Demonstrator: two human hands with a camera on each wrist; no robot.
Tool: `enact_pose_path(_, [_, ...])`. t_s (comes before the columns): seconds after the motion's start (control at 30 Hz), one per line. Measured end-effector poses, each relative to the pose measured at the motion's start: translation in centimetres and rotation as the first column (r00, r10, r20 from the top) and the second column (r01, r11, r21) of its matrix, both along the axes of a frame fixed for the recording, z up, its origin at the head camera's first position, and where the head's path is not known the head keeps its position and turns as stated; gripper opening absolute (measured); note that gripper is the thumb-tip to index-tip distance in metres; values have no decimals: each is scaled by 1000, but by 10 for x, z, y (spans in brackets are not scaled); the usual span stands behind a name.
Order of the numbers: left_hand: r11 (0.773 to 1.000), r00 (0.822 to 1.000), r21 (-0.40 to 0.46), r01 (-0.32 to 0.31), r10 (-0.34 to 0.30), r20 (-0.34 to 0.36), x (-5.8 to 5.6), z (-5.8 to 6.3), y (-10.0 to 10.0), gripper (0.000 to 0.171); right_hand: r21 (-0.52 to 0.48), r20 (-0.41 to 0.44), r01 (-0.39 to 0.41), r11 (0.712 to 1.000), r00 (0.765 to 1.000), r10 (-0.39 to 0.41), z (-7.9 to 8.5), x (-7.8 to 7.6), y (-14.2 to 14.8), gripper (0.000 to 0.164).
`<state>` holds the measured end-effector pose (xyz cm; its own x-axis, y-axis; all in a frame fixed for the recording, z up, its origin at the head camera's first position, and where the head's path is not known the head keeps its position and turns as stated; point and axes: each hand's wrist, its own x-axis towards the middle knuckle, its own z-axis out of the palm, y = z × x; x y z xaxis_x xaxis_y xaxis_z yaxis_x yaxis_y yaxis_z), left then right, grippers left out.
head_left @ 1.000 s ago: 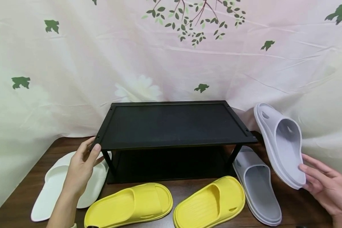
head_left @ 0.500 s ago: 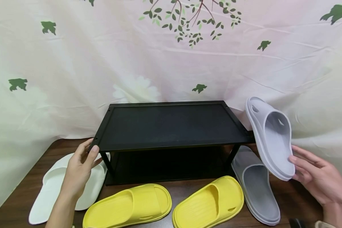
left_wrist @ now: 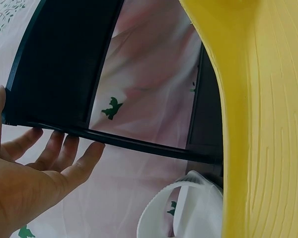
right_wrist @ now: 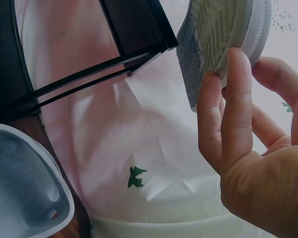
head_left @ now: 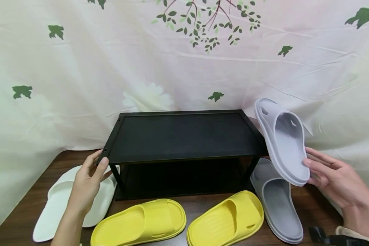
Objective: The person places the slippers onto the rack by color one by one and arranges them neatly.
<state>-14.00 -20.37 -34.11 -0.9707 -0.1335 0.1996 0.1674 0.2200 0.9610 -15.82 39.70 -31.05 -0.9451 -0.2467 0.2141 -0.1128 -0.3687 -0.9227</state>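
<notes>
Light grey, moulded, open-heeled slipper with a broad strap [head_left: 284,147], held in the air near the right edge of the rack, toe raised toward 11 o'clock, heel toward 5; whether it touches the rack cannot be told. Right hand [head_left: 336,182], at between 3 and 4 o'clock from the rack's centre, pinches the heel end, the thumb on the footbed and bent fingers against the sole, the gap closed to the slipper's thickness. The right wrist view shows the treaded underside.

Black, rectangular, two-tier rack [head_left: 187,136], central, a flat upper panel on slim posts over a lower board. Left hand [head_left: 87,181], at between 8 and 9 o'clock, grips the near left corner, the thumb at the front and fingers bent against the side edge, closed to the corner's width; its forearm slants up toward 1 o'clock.

Remaining slippers lie around the rack on a dark brown wood-grain tabletop [head_left: 69,159]: a darker-looking grey slipper [head_left: 278,205] at 4 o'clock; a bright yellow slipper with a wide strap [head_left: 226,218] at 5, a matching yellow slipper [head_left: 138,222] at 7; a pair of white slippers [head_left: 55,205] at 8, partly hidden by the left forearm.

Pale pink fabric backdrop with green bird prints [head_left: 249,85], at 12 o'clock, hangs behind.
</notes>
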Motion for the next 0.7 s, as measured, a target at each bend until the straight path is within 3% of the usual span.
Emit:
enact_pose_path(0.4, [999, 1000, -47, -4, 4, 1, 0, 0, -1, 50, 169, 44, 42, 985, 998, -50, 16, -14, -12, 46])
enact_pose_path(0.7, [999, 1000, -38, 10, -10, -7, -2, -1, -1, 49, 218, 30, -10, 976, 1000, 3, 29, -27, -18, 46])
